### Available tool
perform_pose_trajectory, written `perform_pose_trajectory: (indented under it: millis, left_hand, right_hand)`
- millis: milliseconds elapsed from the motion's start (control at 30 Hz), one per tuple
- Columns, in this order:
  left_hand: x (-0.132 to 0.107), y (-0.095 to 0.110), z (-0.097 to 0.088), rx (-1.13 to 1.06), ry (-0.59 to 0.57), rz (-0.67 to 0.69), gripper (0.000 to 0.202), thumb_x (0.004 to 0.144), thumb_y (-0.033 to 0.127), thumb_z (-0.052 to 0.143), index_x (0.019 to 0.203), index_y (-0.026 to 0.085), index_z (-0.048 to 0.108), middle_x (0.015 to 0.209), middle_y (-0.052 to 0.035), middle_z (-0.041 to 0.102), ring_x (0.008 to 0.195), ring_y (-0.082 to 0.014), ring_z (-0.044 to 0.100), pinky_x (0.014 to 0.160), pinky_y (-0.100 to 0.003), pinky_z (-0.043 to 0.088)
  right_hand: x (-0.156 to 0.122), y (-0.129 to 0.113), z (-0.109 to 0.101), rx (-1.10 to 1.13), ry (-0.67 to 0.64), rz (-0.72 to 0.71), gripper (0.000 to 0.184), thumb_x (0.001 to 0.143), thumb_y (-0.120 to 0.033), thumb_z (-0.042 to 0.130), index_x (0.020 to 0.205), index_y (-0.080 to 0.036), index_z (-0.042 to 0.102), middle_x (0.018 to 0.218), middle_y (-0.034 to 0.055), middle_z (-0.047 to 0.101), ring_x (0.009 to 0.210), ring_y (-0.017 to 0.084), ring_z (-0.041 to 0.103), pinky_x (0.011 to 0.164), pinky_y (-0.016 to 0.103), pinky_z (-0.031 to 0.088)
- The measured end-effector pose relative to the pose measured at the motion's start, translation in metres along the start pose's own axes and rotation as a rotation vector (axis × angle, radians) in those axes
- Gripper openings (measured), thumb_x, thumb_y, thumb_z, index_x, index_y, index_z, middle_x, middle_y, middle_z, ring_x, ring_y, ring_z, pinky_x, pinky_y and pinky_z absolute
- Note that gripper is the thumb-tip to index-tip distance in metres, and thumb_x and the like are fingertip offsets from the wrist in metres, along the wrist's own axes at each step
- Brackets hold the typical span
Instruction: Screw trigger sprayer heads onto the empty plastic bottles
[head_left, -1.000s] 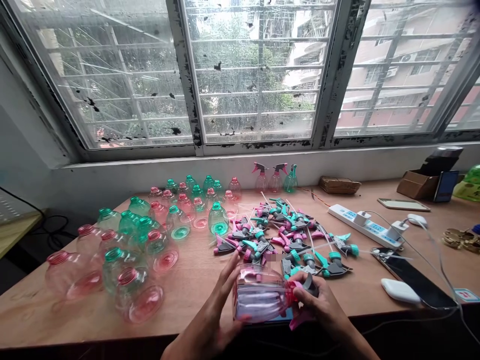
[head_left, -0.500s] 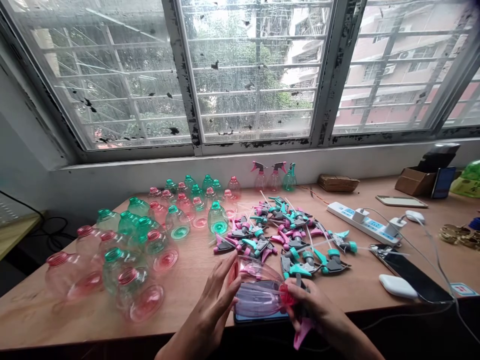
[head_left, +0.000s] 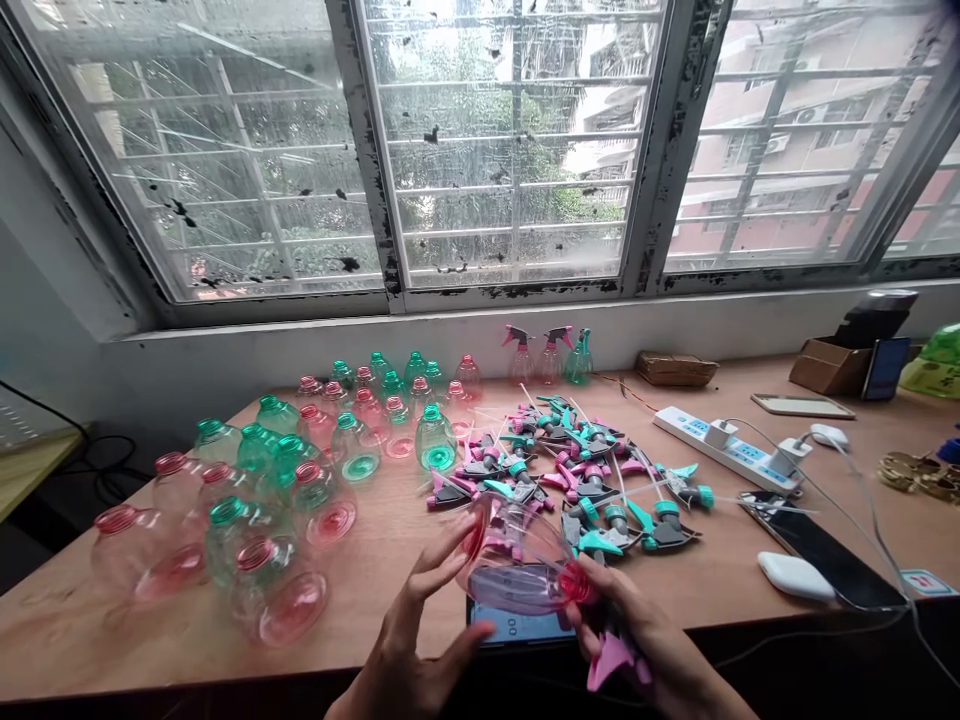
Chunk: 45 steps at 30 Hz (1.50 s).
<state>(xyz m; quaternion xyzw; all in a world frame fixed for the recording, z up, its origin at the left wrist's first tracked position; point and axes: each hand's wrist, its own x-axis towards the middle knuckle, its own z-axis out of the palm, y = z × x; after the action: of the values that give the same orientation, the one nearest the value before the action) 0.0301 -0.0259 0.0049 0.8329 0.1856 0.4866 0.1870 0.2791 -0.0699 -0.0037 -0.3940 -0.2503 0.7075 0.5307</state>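
A clear pink spray bottle (head_left: pixel 517 560) lies on its side in the air above the table's front edge, its neck to the right. My right hand (head_left: pixel 630 610) is closed around its pink collar and the trigger head, whose pink trigger (head_left: pixel 611 660) points down. My left hand (head_left: pixel 420 610) straddles the bottle's base, fingertips against it, with the thumb spread off below. Beneath the bottle is a phone (head_left: pixel 517 625) with a lit screen. Just beyond my hands lies a pile of loose spray heads (head_left: pixel 592 480) in pink, teal and grey.
Several open pink and green bottles (head_left: pixel 274 585) stand on the left of the wooden table (head_left: pixel 390 550). Three bottles with spray heads (head_left: pixel 551 360) stand by the wall. To the right are a power strip (head_left: pixel 727 450) with cables, a dark phone (head_left: pixel 825 550) and a white case (head_left: pixel 795 575).
My left thumb has come away from the bottle and dropped lower, while the fingers stay at its base. The bottle has turned slightly, and the pink trigger in my right hand shows more.
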Motion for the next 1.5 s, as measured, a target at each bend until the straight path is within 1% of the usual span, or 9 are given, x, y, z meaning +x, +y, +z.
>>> perform_pose_trajectory:
  millis: [100,200,333,500,633,833,1067,1300,1500]
  left_hand:
    - [-0.003,0.001,0.003,-0.112,0.031,-0.058,0.062,0.084,0.027,0.079,0.136,0.025,0.044,0.150,-0.0163,0.050,0.141,-0.0353,0.045,0.113,-0.054,0.044]
    - [-0.005,-0.002,0.003,-0.133,0.152,-0.059,0.059,0.087,0.018,0.075,0.136,0.031,0.044,0.139,-0.0076,0.063,0.136,-0.0279,0.053,0.115,-0.050,0.042]
    - [-0.004,-0.005,-0.005,0.052,0.061,-0.056,0.055,0.092,0.008,0.066,0.139,0.030,0.050,0.136,-0.0050,0.067,0.139,-0.0263,0.050,0.123,-0.051,0.027]
    - [0.002,0.002,-0.001,-0.374,0.119,-0.389,0.077,0.089,0.068,0.053,0.152,0.029,0.036,0.159,-0.0107,0.040,0.144,-0.0397,0.039,0.119,-0.058,0.029]
    - [0.018,0.011,0.009,-0.671,0.057,-0.658,0.089,0.082,0.079,0.049,0.148,0.021,0.044,0.145,-0.0164,0.057,0.135,-0.0439,0.049,0.114,-0.058,0.036]
    - [0.042,0.016,0.008,-0.665,0.208,-0.514,0.089,0.075,0.067,0.073,0.149,0.029,0.041,0.150,-0.0128,0.049,0.129,-0.0408,0.055,0.103,-0.049,0.051]
    - [0.063,0.011,-0.016,-0.343,0.252,-0.206,0.086,0.074,0.068,0.073,0.145,0.029,0.044,0.147,-0.0133,0.049,0.133,-0.0417,0.051,0.103,-0.049,0.052]
    - [0.039,-0.005,-0.005,-0.208,0.243,-0.520,0.065,0.097,0.061,0.043,0.153,0.031,0.027,0.159,-0.0115,0.036,0.144,-0.0355,0.039,0.118,-0.058,0.029]
    - [-0.006,-0.025,0.001,-0.019,0.143,-0.473,0.041,0.098,0.035,0.055,0.139,0.028,0.050,0.152,-0.0104,0.046,0.144,-0.0323,0.039,0.119,-0.052,0.032]
  right_hand:
    - [0.004,0.000,-0.002,0.110,0.010,0.128,0.040,0.075,-0.049,0.083,0.073,-0.013,0.066,0.057,0.0025,0.071,0.038,0.007,0.058,0.040,0.014,0.048]
    - [0.005,0.003,-0.003,0.169,0.002,0.207,0.037,0.077,-0.045,0.082,0.073,-0.011,0.067,0.054,0.0042,0.071,0.034,0.007,0.058,0.037,0.014,0.047]
    - [0.000,0.005,0.005,0.239,0.063,0.288,0.035,0.078,-0.044,0.081,0.073,-0.012,0.068,0.053,0.0021,0.068,0.035,0.006,0.056,0.035,0.012,0.046]
    - [-0.013,0.003,0.003,-0.298,0.029,-0.402,0.029,0.079,-0.044,0.081,0.088,-0.019,0.070,0.072,0.0033,0.075,0.061,0.020,0.071,0.058,0.032,0.061]
    - [-0.015,-0.004,-0.007,-0.807,-0.017,-0.926,0.037,0.066,-0.023,0.092,0.099,-0.025,0.076,0.088,0.0062,0.081,0.081,0.028,0.074,0.077,0.036,0.059]
    - [0.006,-0.026,0.012,-0.370,-0.211,-0.339,0.029,0.091,-0.046,0.067,0.086,-0.019,0.061,0.063,0.0023,0.072,0.057,0.020,0.071,0.059,0.032,0.058]
    - [0.028,-0.078,0.040,-0.362,-0.418,-0.181,0.037,0.090,-0.049,0.065,0.073,-0.018,0.057,0.052,-0.0043,0.061,0.047,0.015,0.065,0.063,0.035,0.060]
    - [0.117,-0.209,0.081,-1.152,-0.019,-0.799,0.029,0.096,-0.043,0.059,0.102,-0.016,0.054,0.077,0.0029,0.073,0.066,0.015,0.069,0.060,0.024,0.054]
    - [0.241,-0.255,0.106,-1.691,0.319,-0.775,0.021,0.090,-0.023,0.069,0.106,-0.010,0.062,0.103,0.0144,0.073,0.099,0.030,0.068,0.083,0.038,0.053]
